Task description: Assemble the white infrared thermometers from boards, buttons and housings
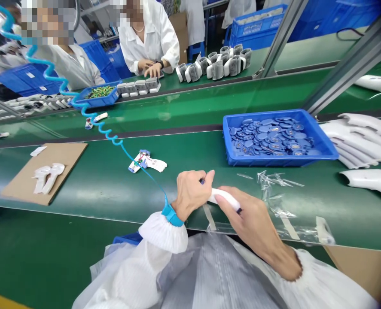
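A white part (pixel 227 198) sat between my hands, over the near edge of the green bench (pixel 106 193) — my left hand (pixel 192 192) curled in around one end, my right hand (pixel 253 214) pinching the other between thumb and fingers. A blue band (pixel 172 215) circled my left wrist. Ahead to the left lay a wired half-shell (pixel 156 165); to the right, clear slivers (pixel 267 184) lay scattered below a tray (pixel 280 162) of blue pieces (pixel 270 135). Across the line, a co-worker (pixel 150 36) in white leaned in — hands low, near a row of grey-and-white parts (pixel 139 87).
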A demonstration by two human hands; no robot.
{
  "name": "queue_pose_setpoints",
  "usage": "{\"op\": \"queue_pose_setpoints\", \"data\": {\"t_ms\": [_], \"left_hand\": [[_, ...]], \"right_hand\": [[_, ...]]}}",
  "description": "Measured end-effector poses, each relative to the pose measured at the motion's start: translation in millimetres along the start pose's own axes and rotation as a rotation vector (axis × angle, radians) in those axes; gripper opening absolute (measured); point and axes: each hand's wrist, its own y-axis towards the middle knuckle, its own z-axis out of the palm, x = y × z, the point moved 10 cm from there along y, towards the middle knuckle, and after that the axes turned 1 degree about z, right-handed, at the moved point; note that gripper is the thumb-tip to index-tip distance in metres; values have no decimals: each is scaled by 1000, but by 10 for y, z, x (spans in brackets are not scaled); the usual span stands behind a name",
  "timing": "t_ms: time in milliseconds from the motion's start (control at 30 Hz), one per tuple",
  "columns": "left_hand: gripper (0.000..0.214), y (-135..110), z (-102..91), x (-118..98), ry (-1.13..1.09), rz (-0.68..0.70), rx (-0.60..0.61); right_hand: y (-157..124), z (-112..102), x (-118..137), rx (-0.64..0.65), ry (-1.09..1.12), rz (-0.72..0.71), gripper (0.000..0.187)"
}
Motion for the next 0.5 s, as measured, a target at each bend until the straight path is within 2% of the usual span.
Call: {"op": "queue_pose_setpoints", "data": {"t_ms": [67, 133, 167, 200, 233, 300, 367, 433, 500], "left_hand": [[38, -56, -89, -71, -125, 92, 13], [34, -133, -236, -42, -256, 118, -101], [38, -159, -281, 42, -300, 72, -174], [44, -171, -283, 159, -327, -9, -233], [50, -168, -247, 279, -337, -98, -272], [57, -103, -120, 442, -306, -222, -290], [58, 16, -17, 474, -237, -248, -278], [56, 116, 1, 417, -149, -240, -272], [53, 177, -58, 310, -89, -220, -234]], "right_hand": [[-23, 89, -358, 69, 167, 341, 48], [-140, 276, -596, 214, 351, 632, 57], [-193, 373, -632, 295, 418, 708, 59], [-208, 438, -622, 354, 437, 714, 59], [-179, 466, -581, 378, 401, 647, 57], [-51, 462, -412, 345, 186, 367, 48], [22, 501, -197, 271, -57, 78, 40], [33, 592, -89, 221, -177, -35, 37], [41, 630, -34, 200, -201, -31, 34]]}}
